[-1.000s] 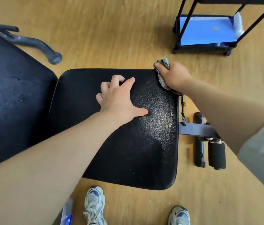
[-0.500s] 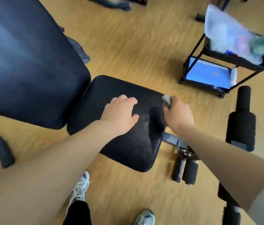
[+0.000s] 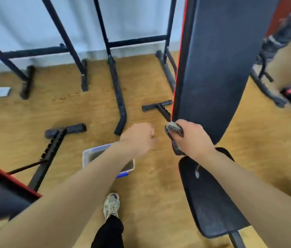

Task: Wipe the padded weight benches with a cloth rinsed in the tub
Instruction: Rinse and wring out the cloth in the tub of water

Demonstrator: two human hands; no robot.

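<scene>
Two hands shown. Right hand (image 3: 192, 139) grips a bunched cloth (image 3: 174, 130) at the lower left edge of the upright backrest (image 3: 212, 68), its loose tail hanging to the seat (image 3: 211, 199). Left hand (image 3: 137, 138) hovers beside it, loosely curled and apparently empty. Tub (image 3: 85, 156) stands on the floor under the left forearm, near the foot (image 3: 111, 205). Likely hazards: a forward step tips the tub; the trailing tail snags between backrest and seat.
</scene>
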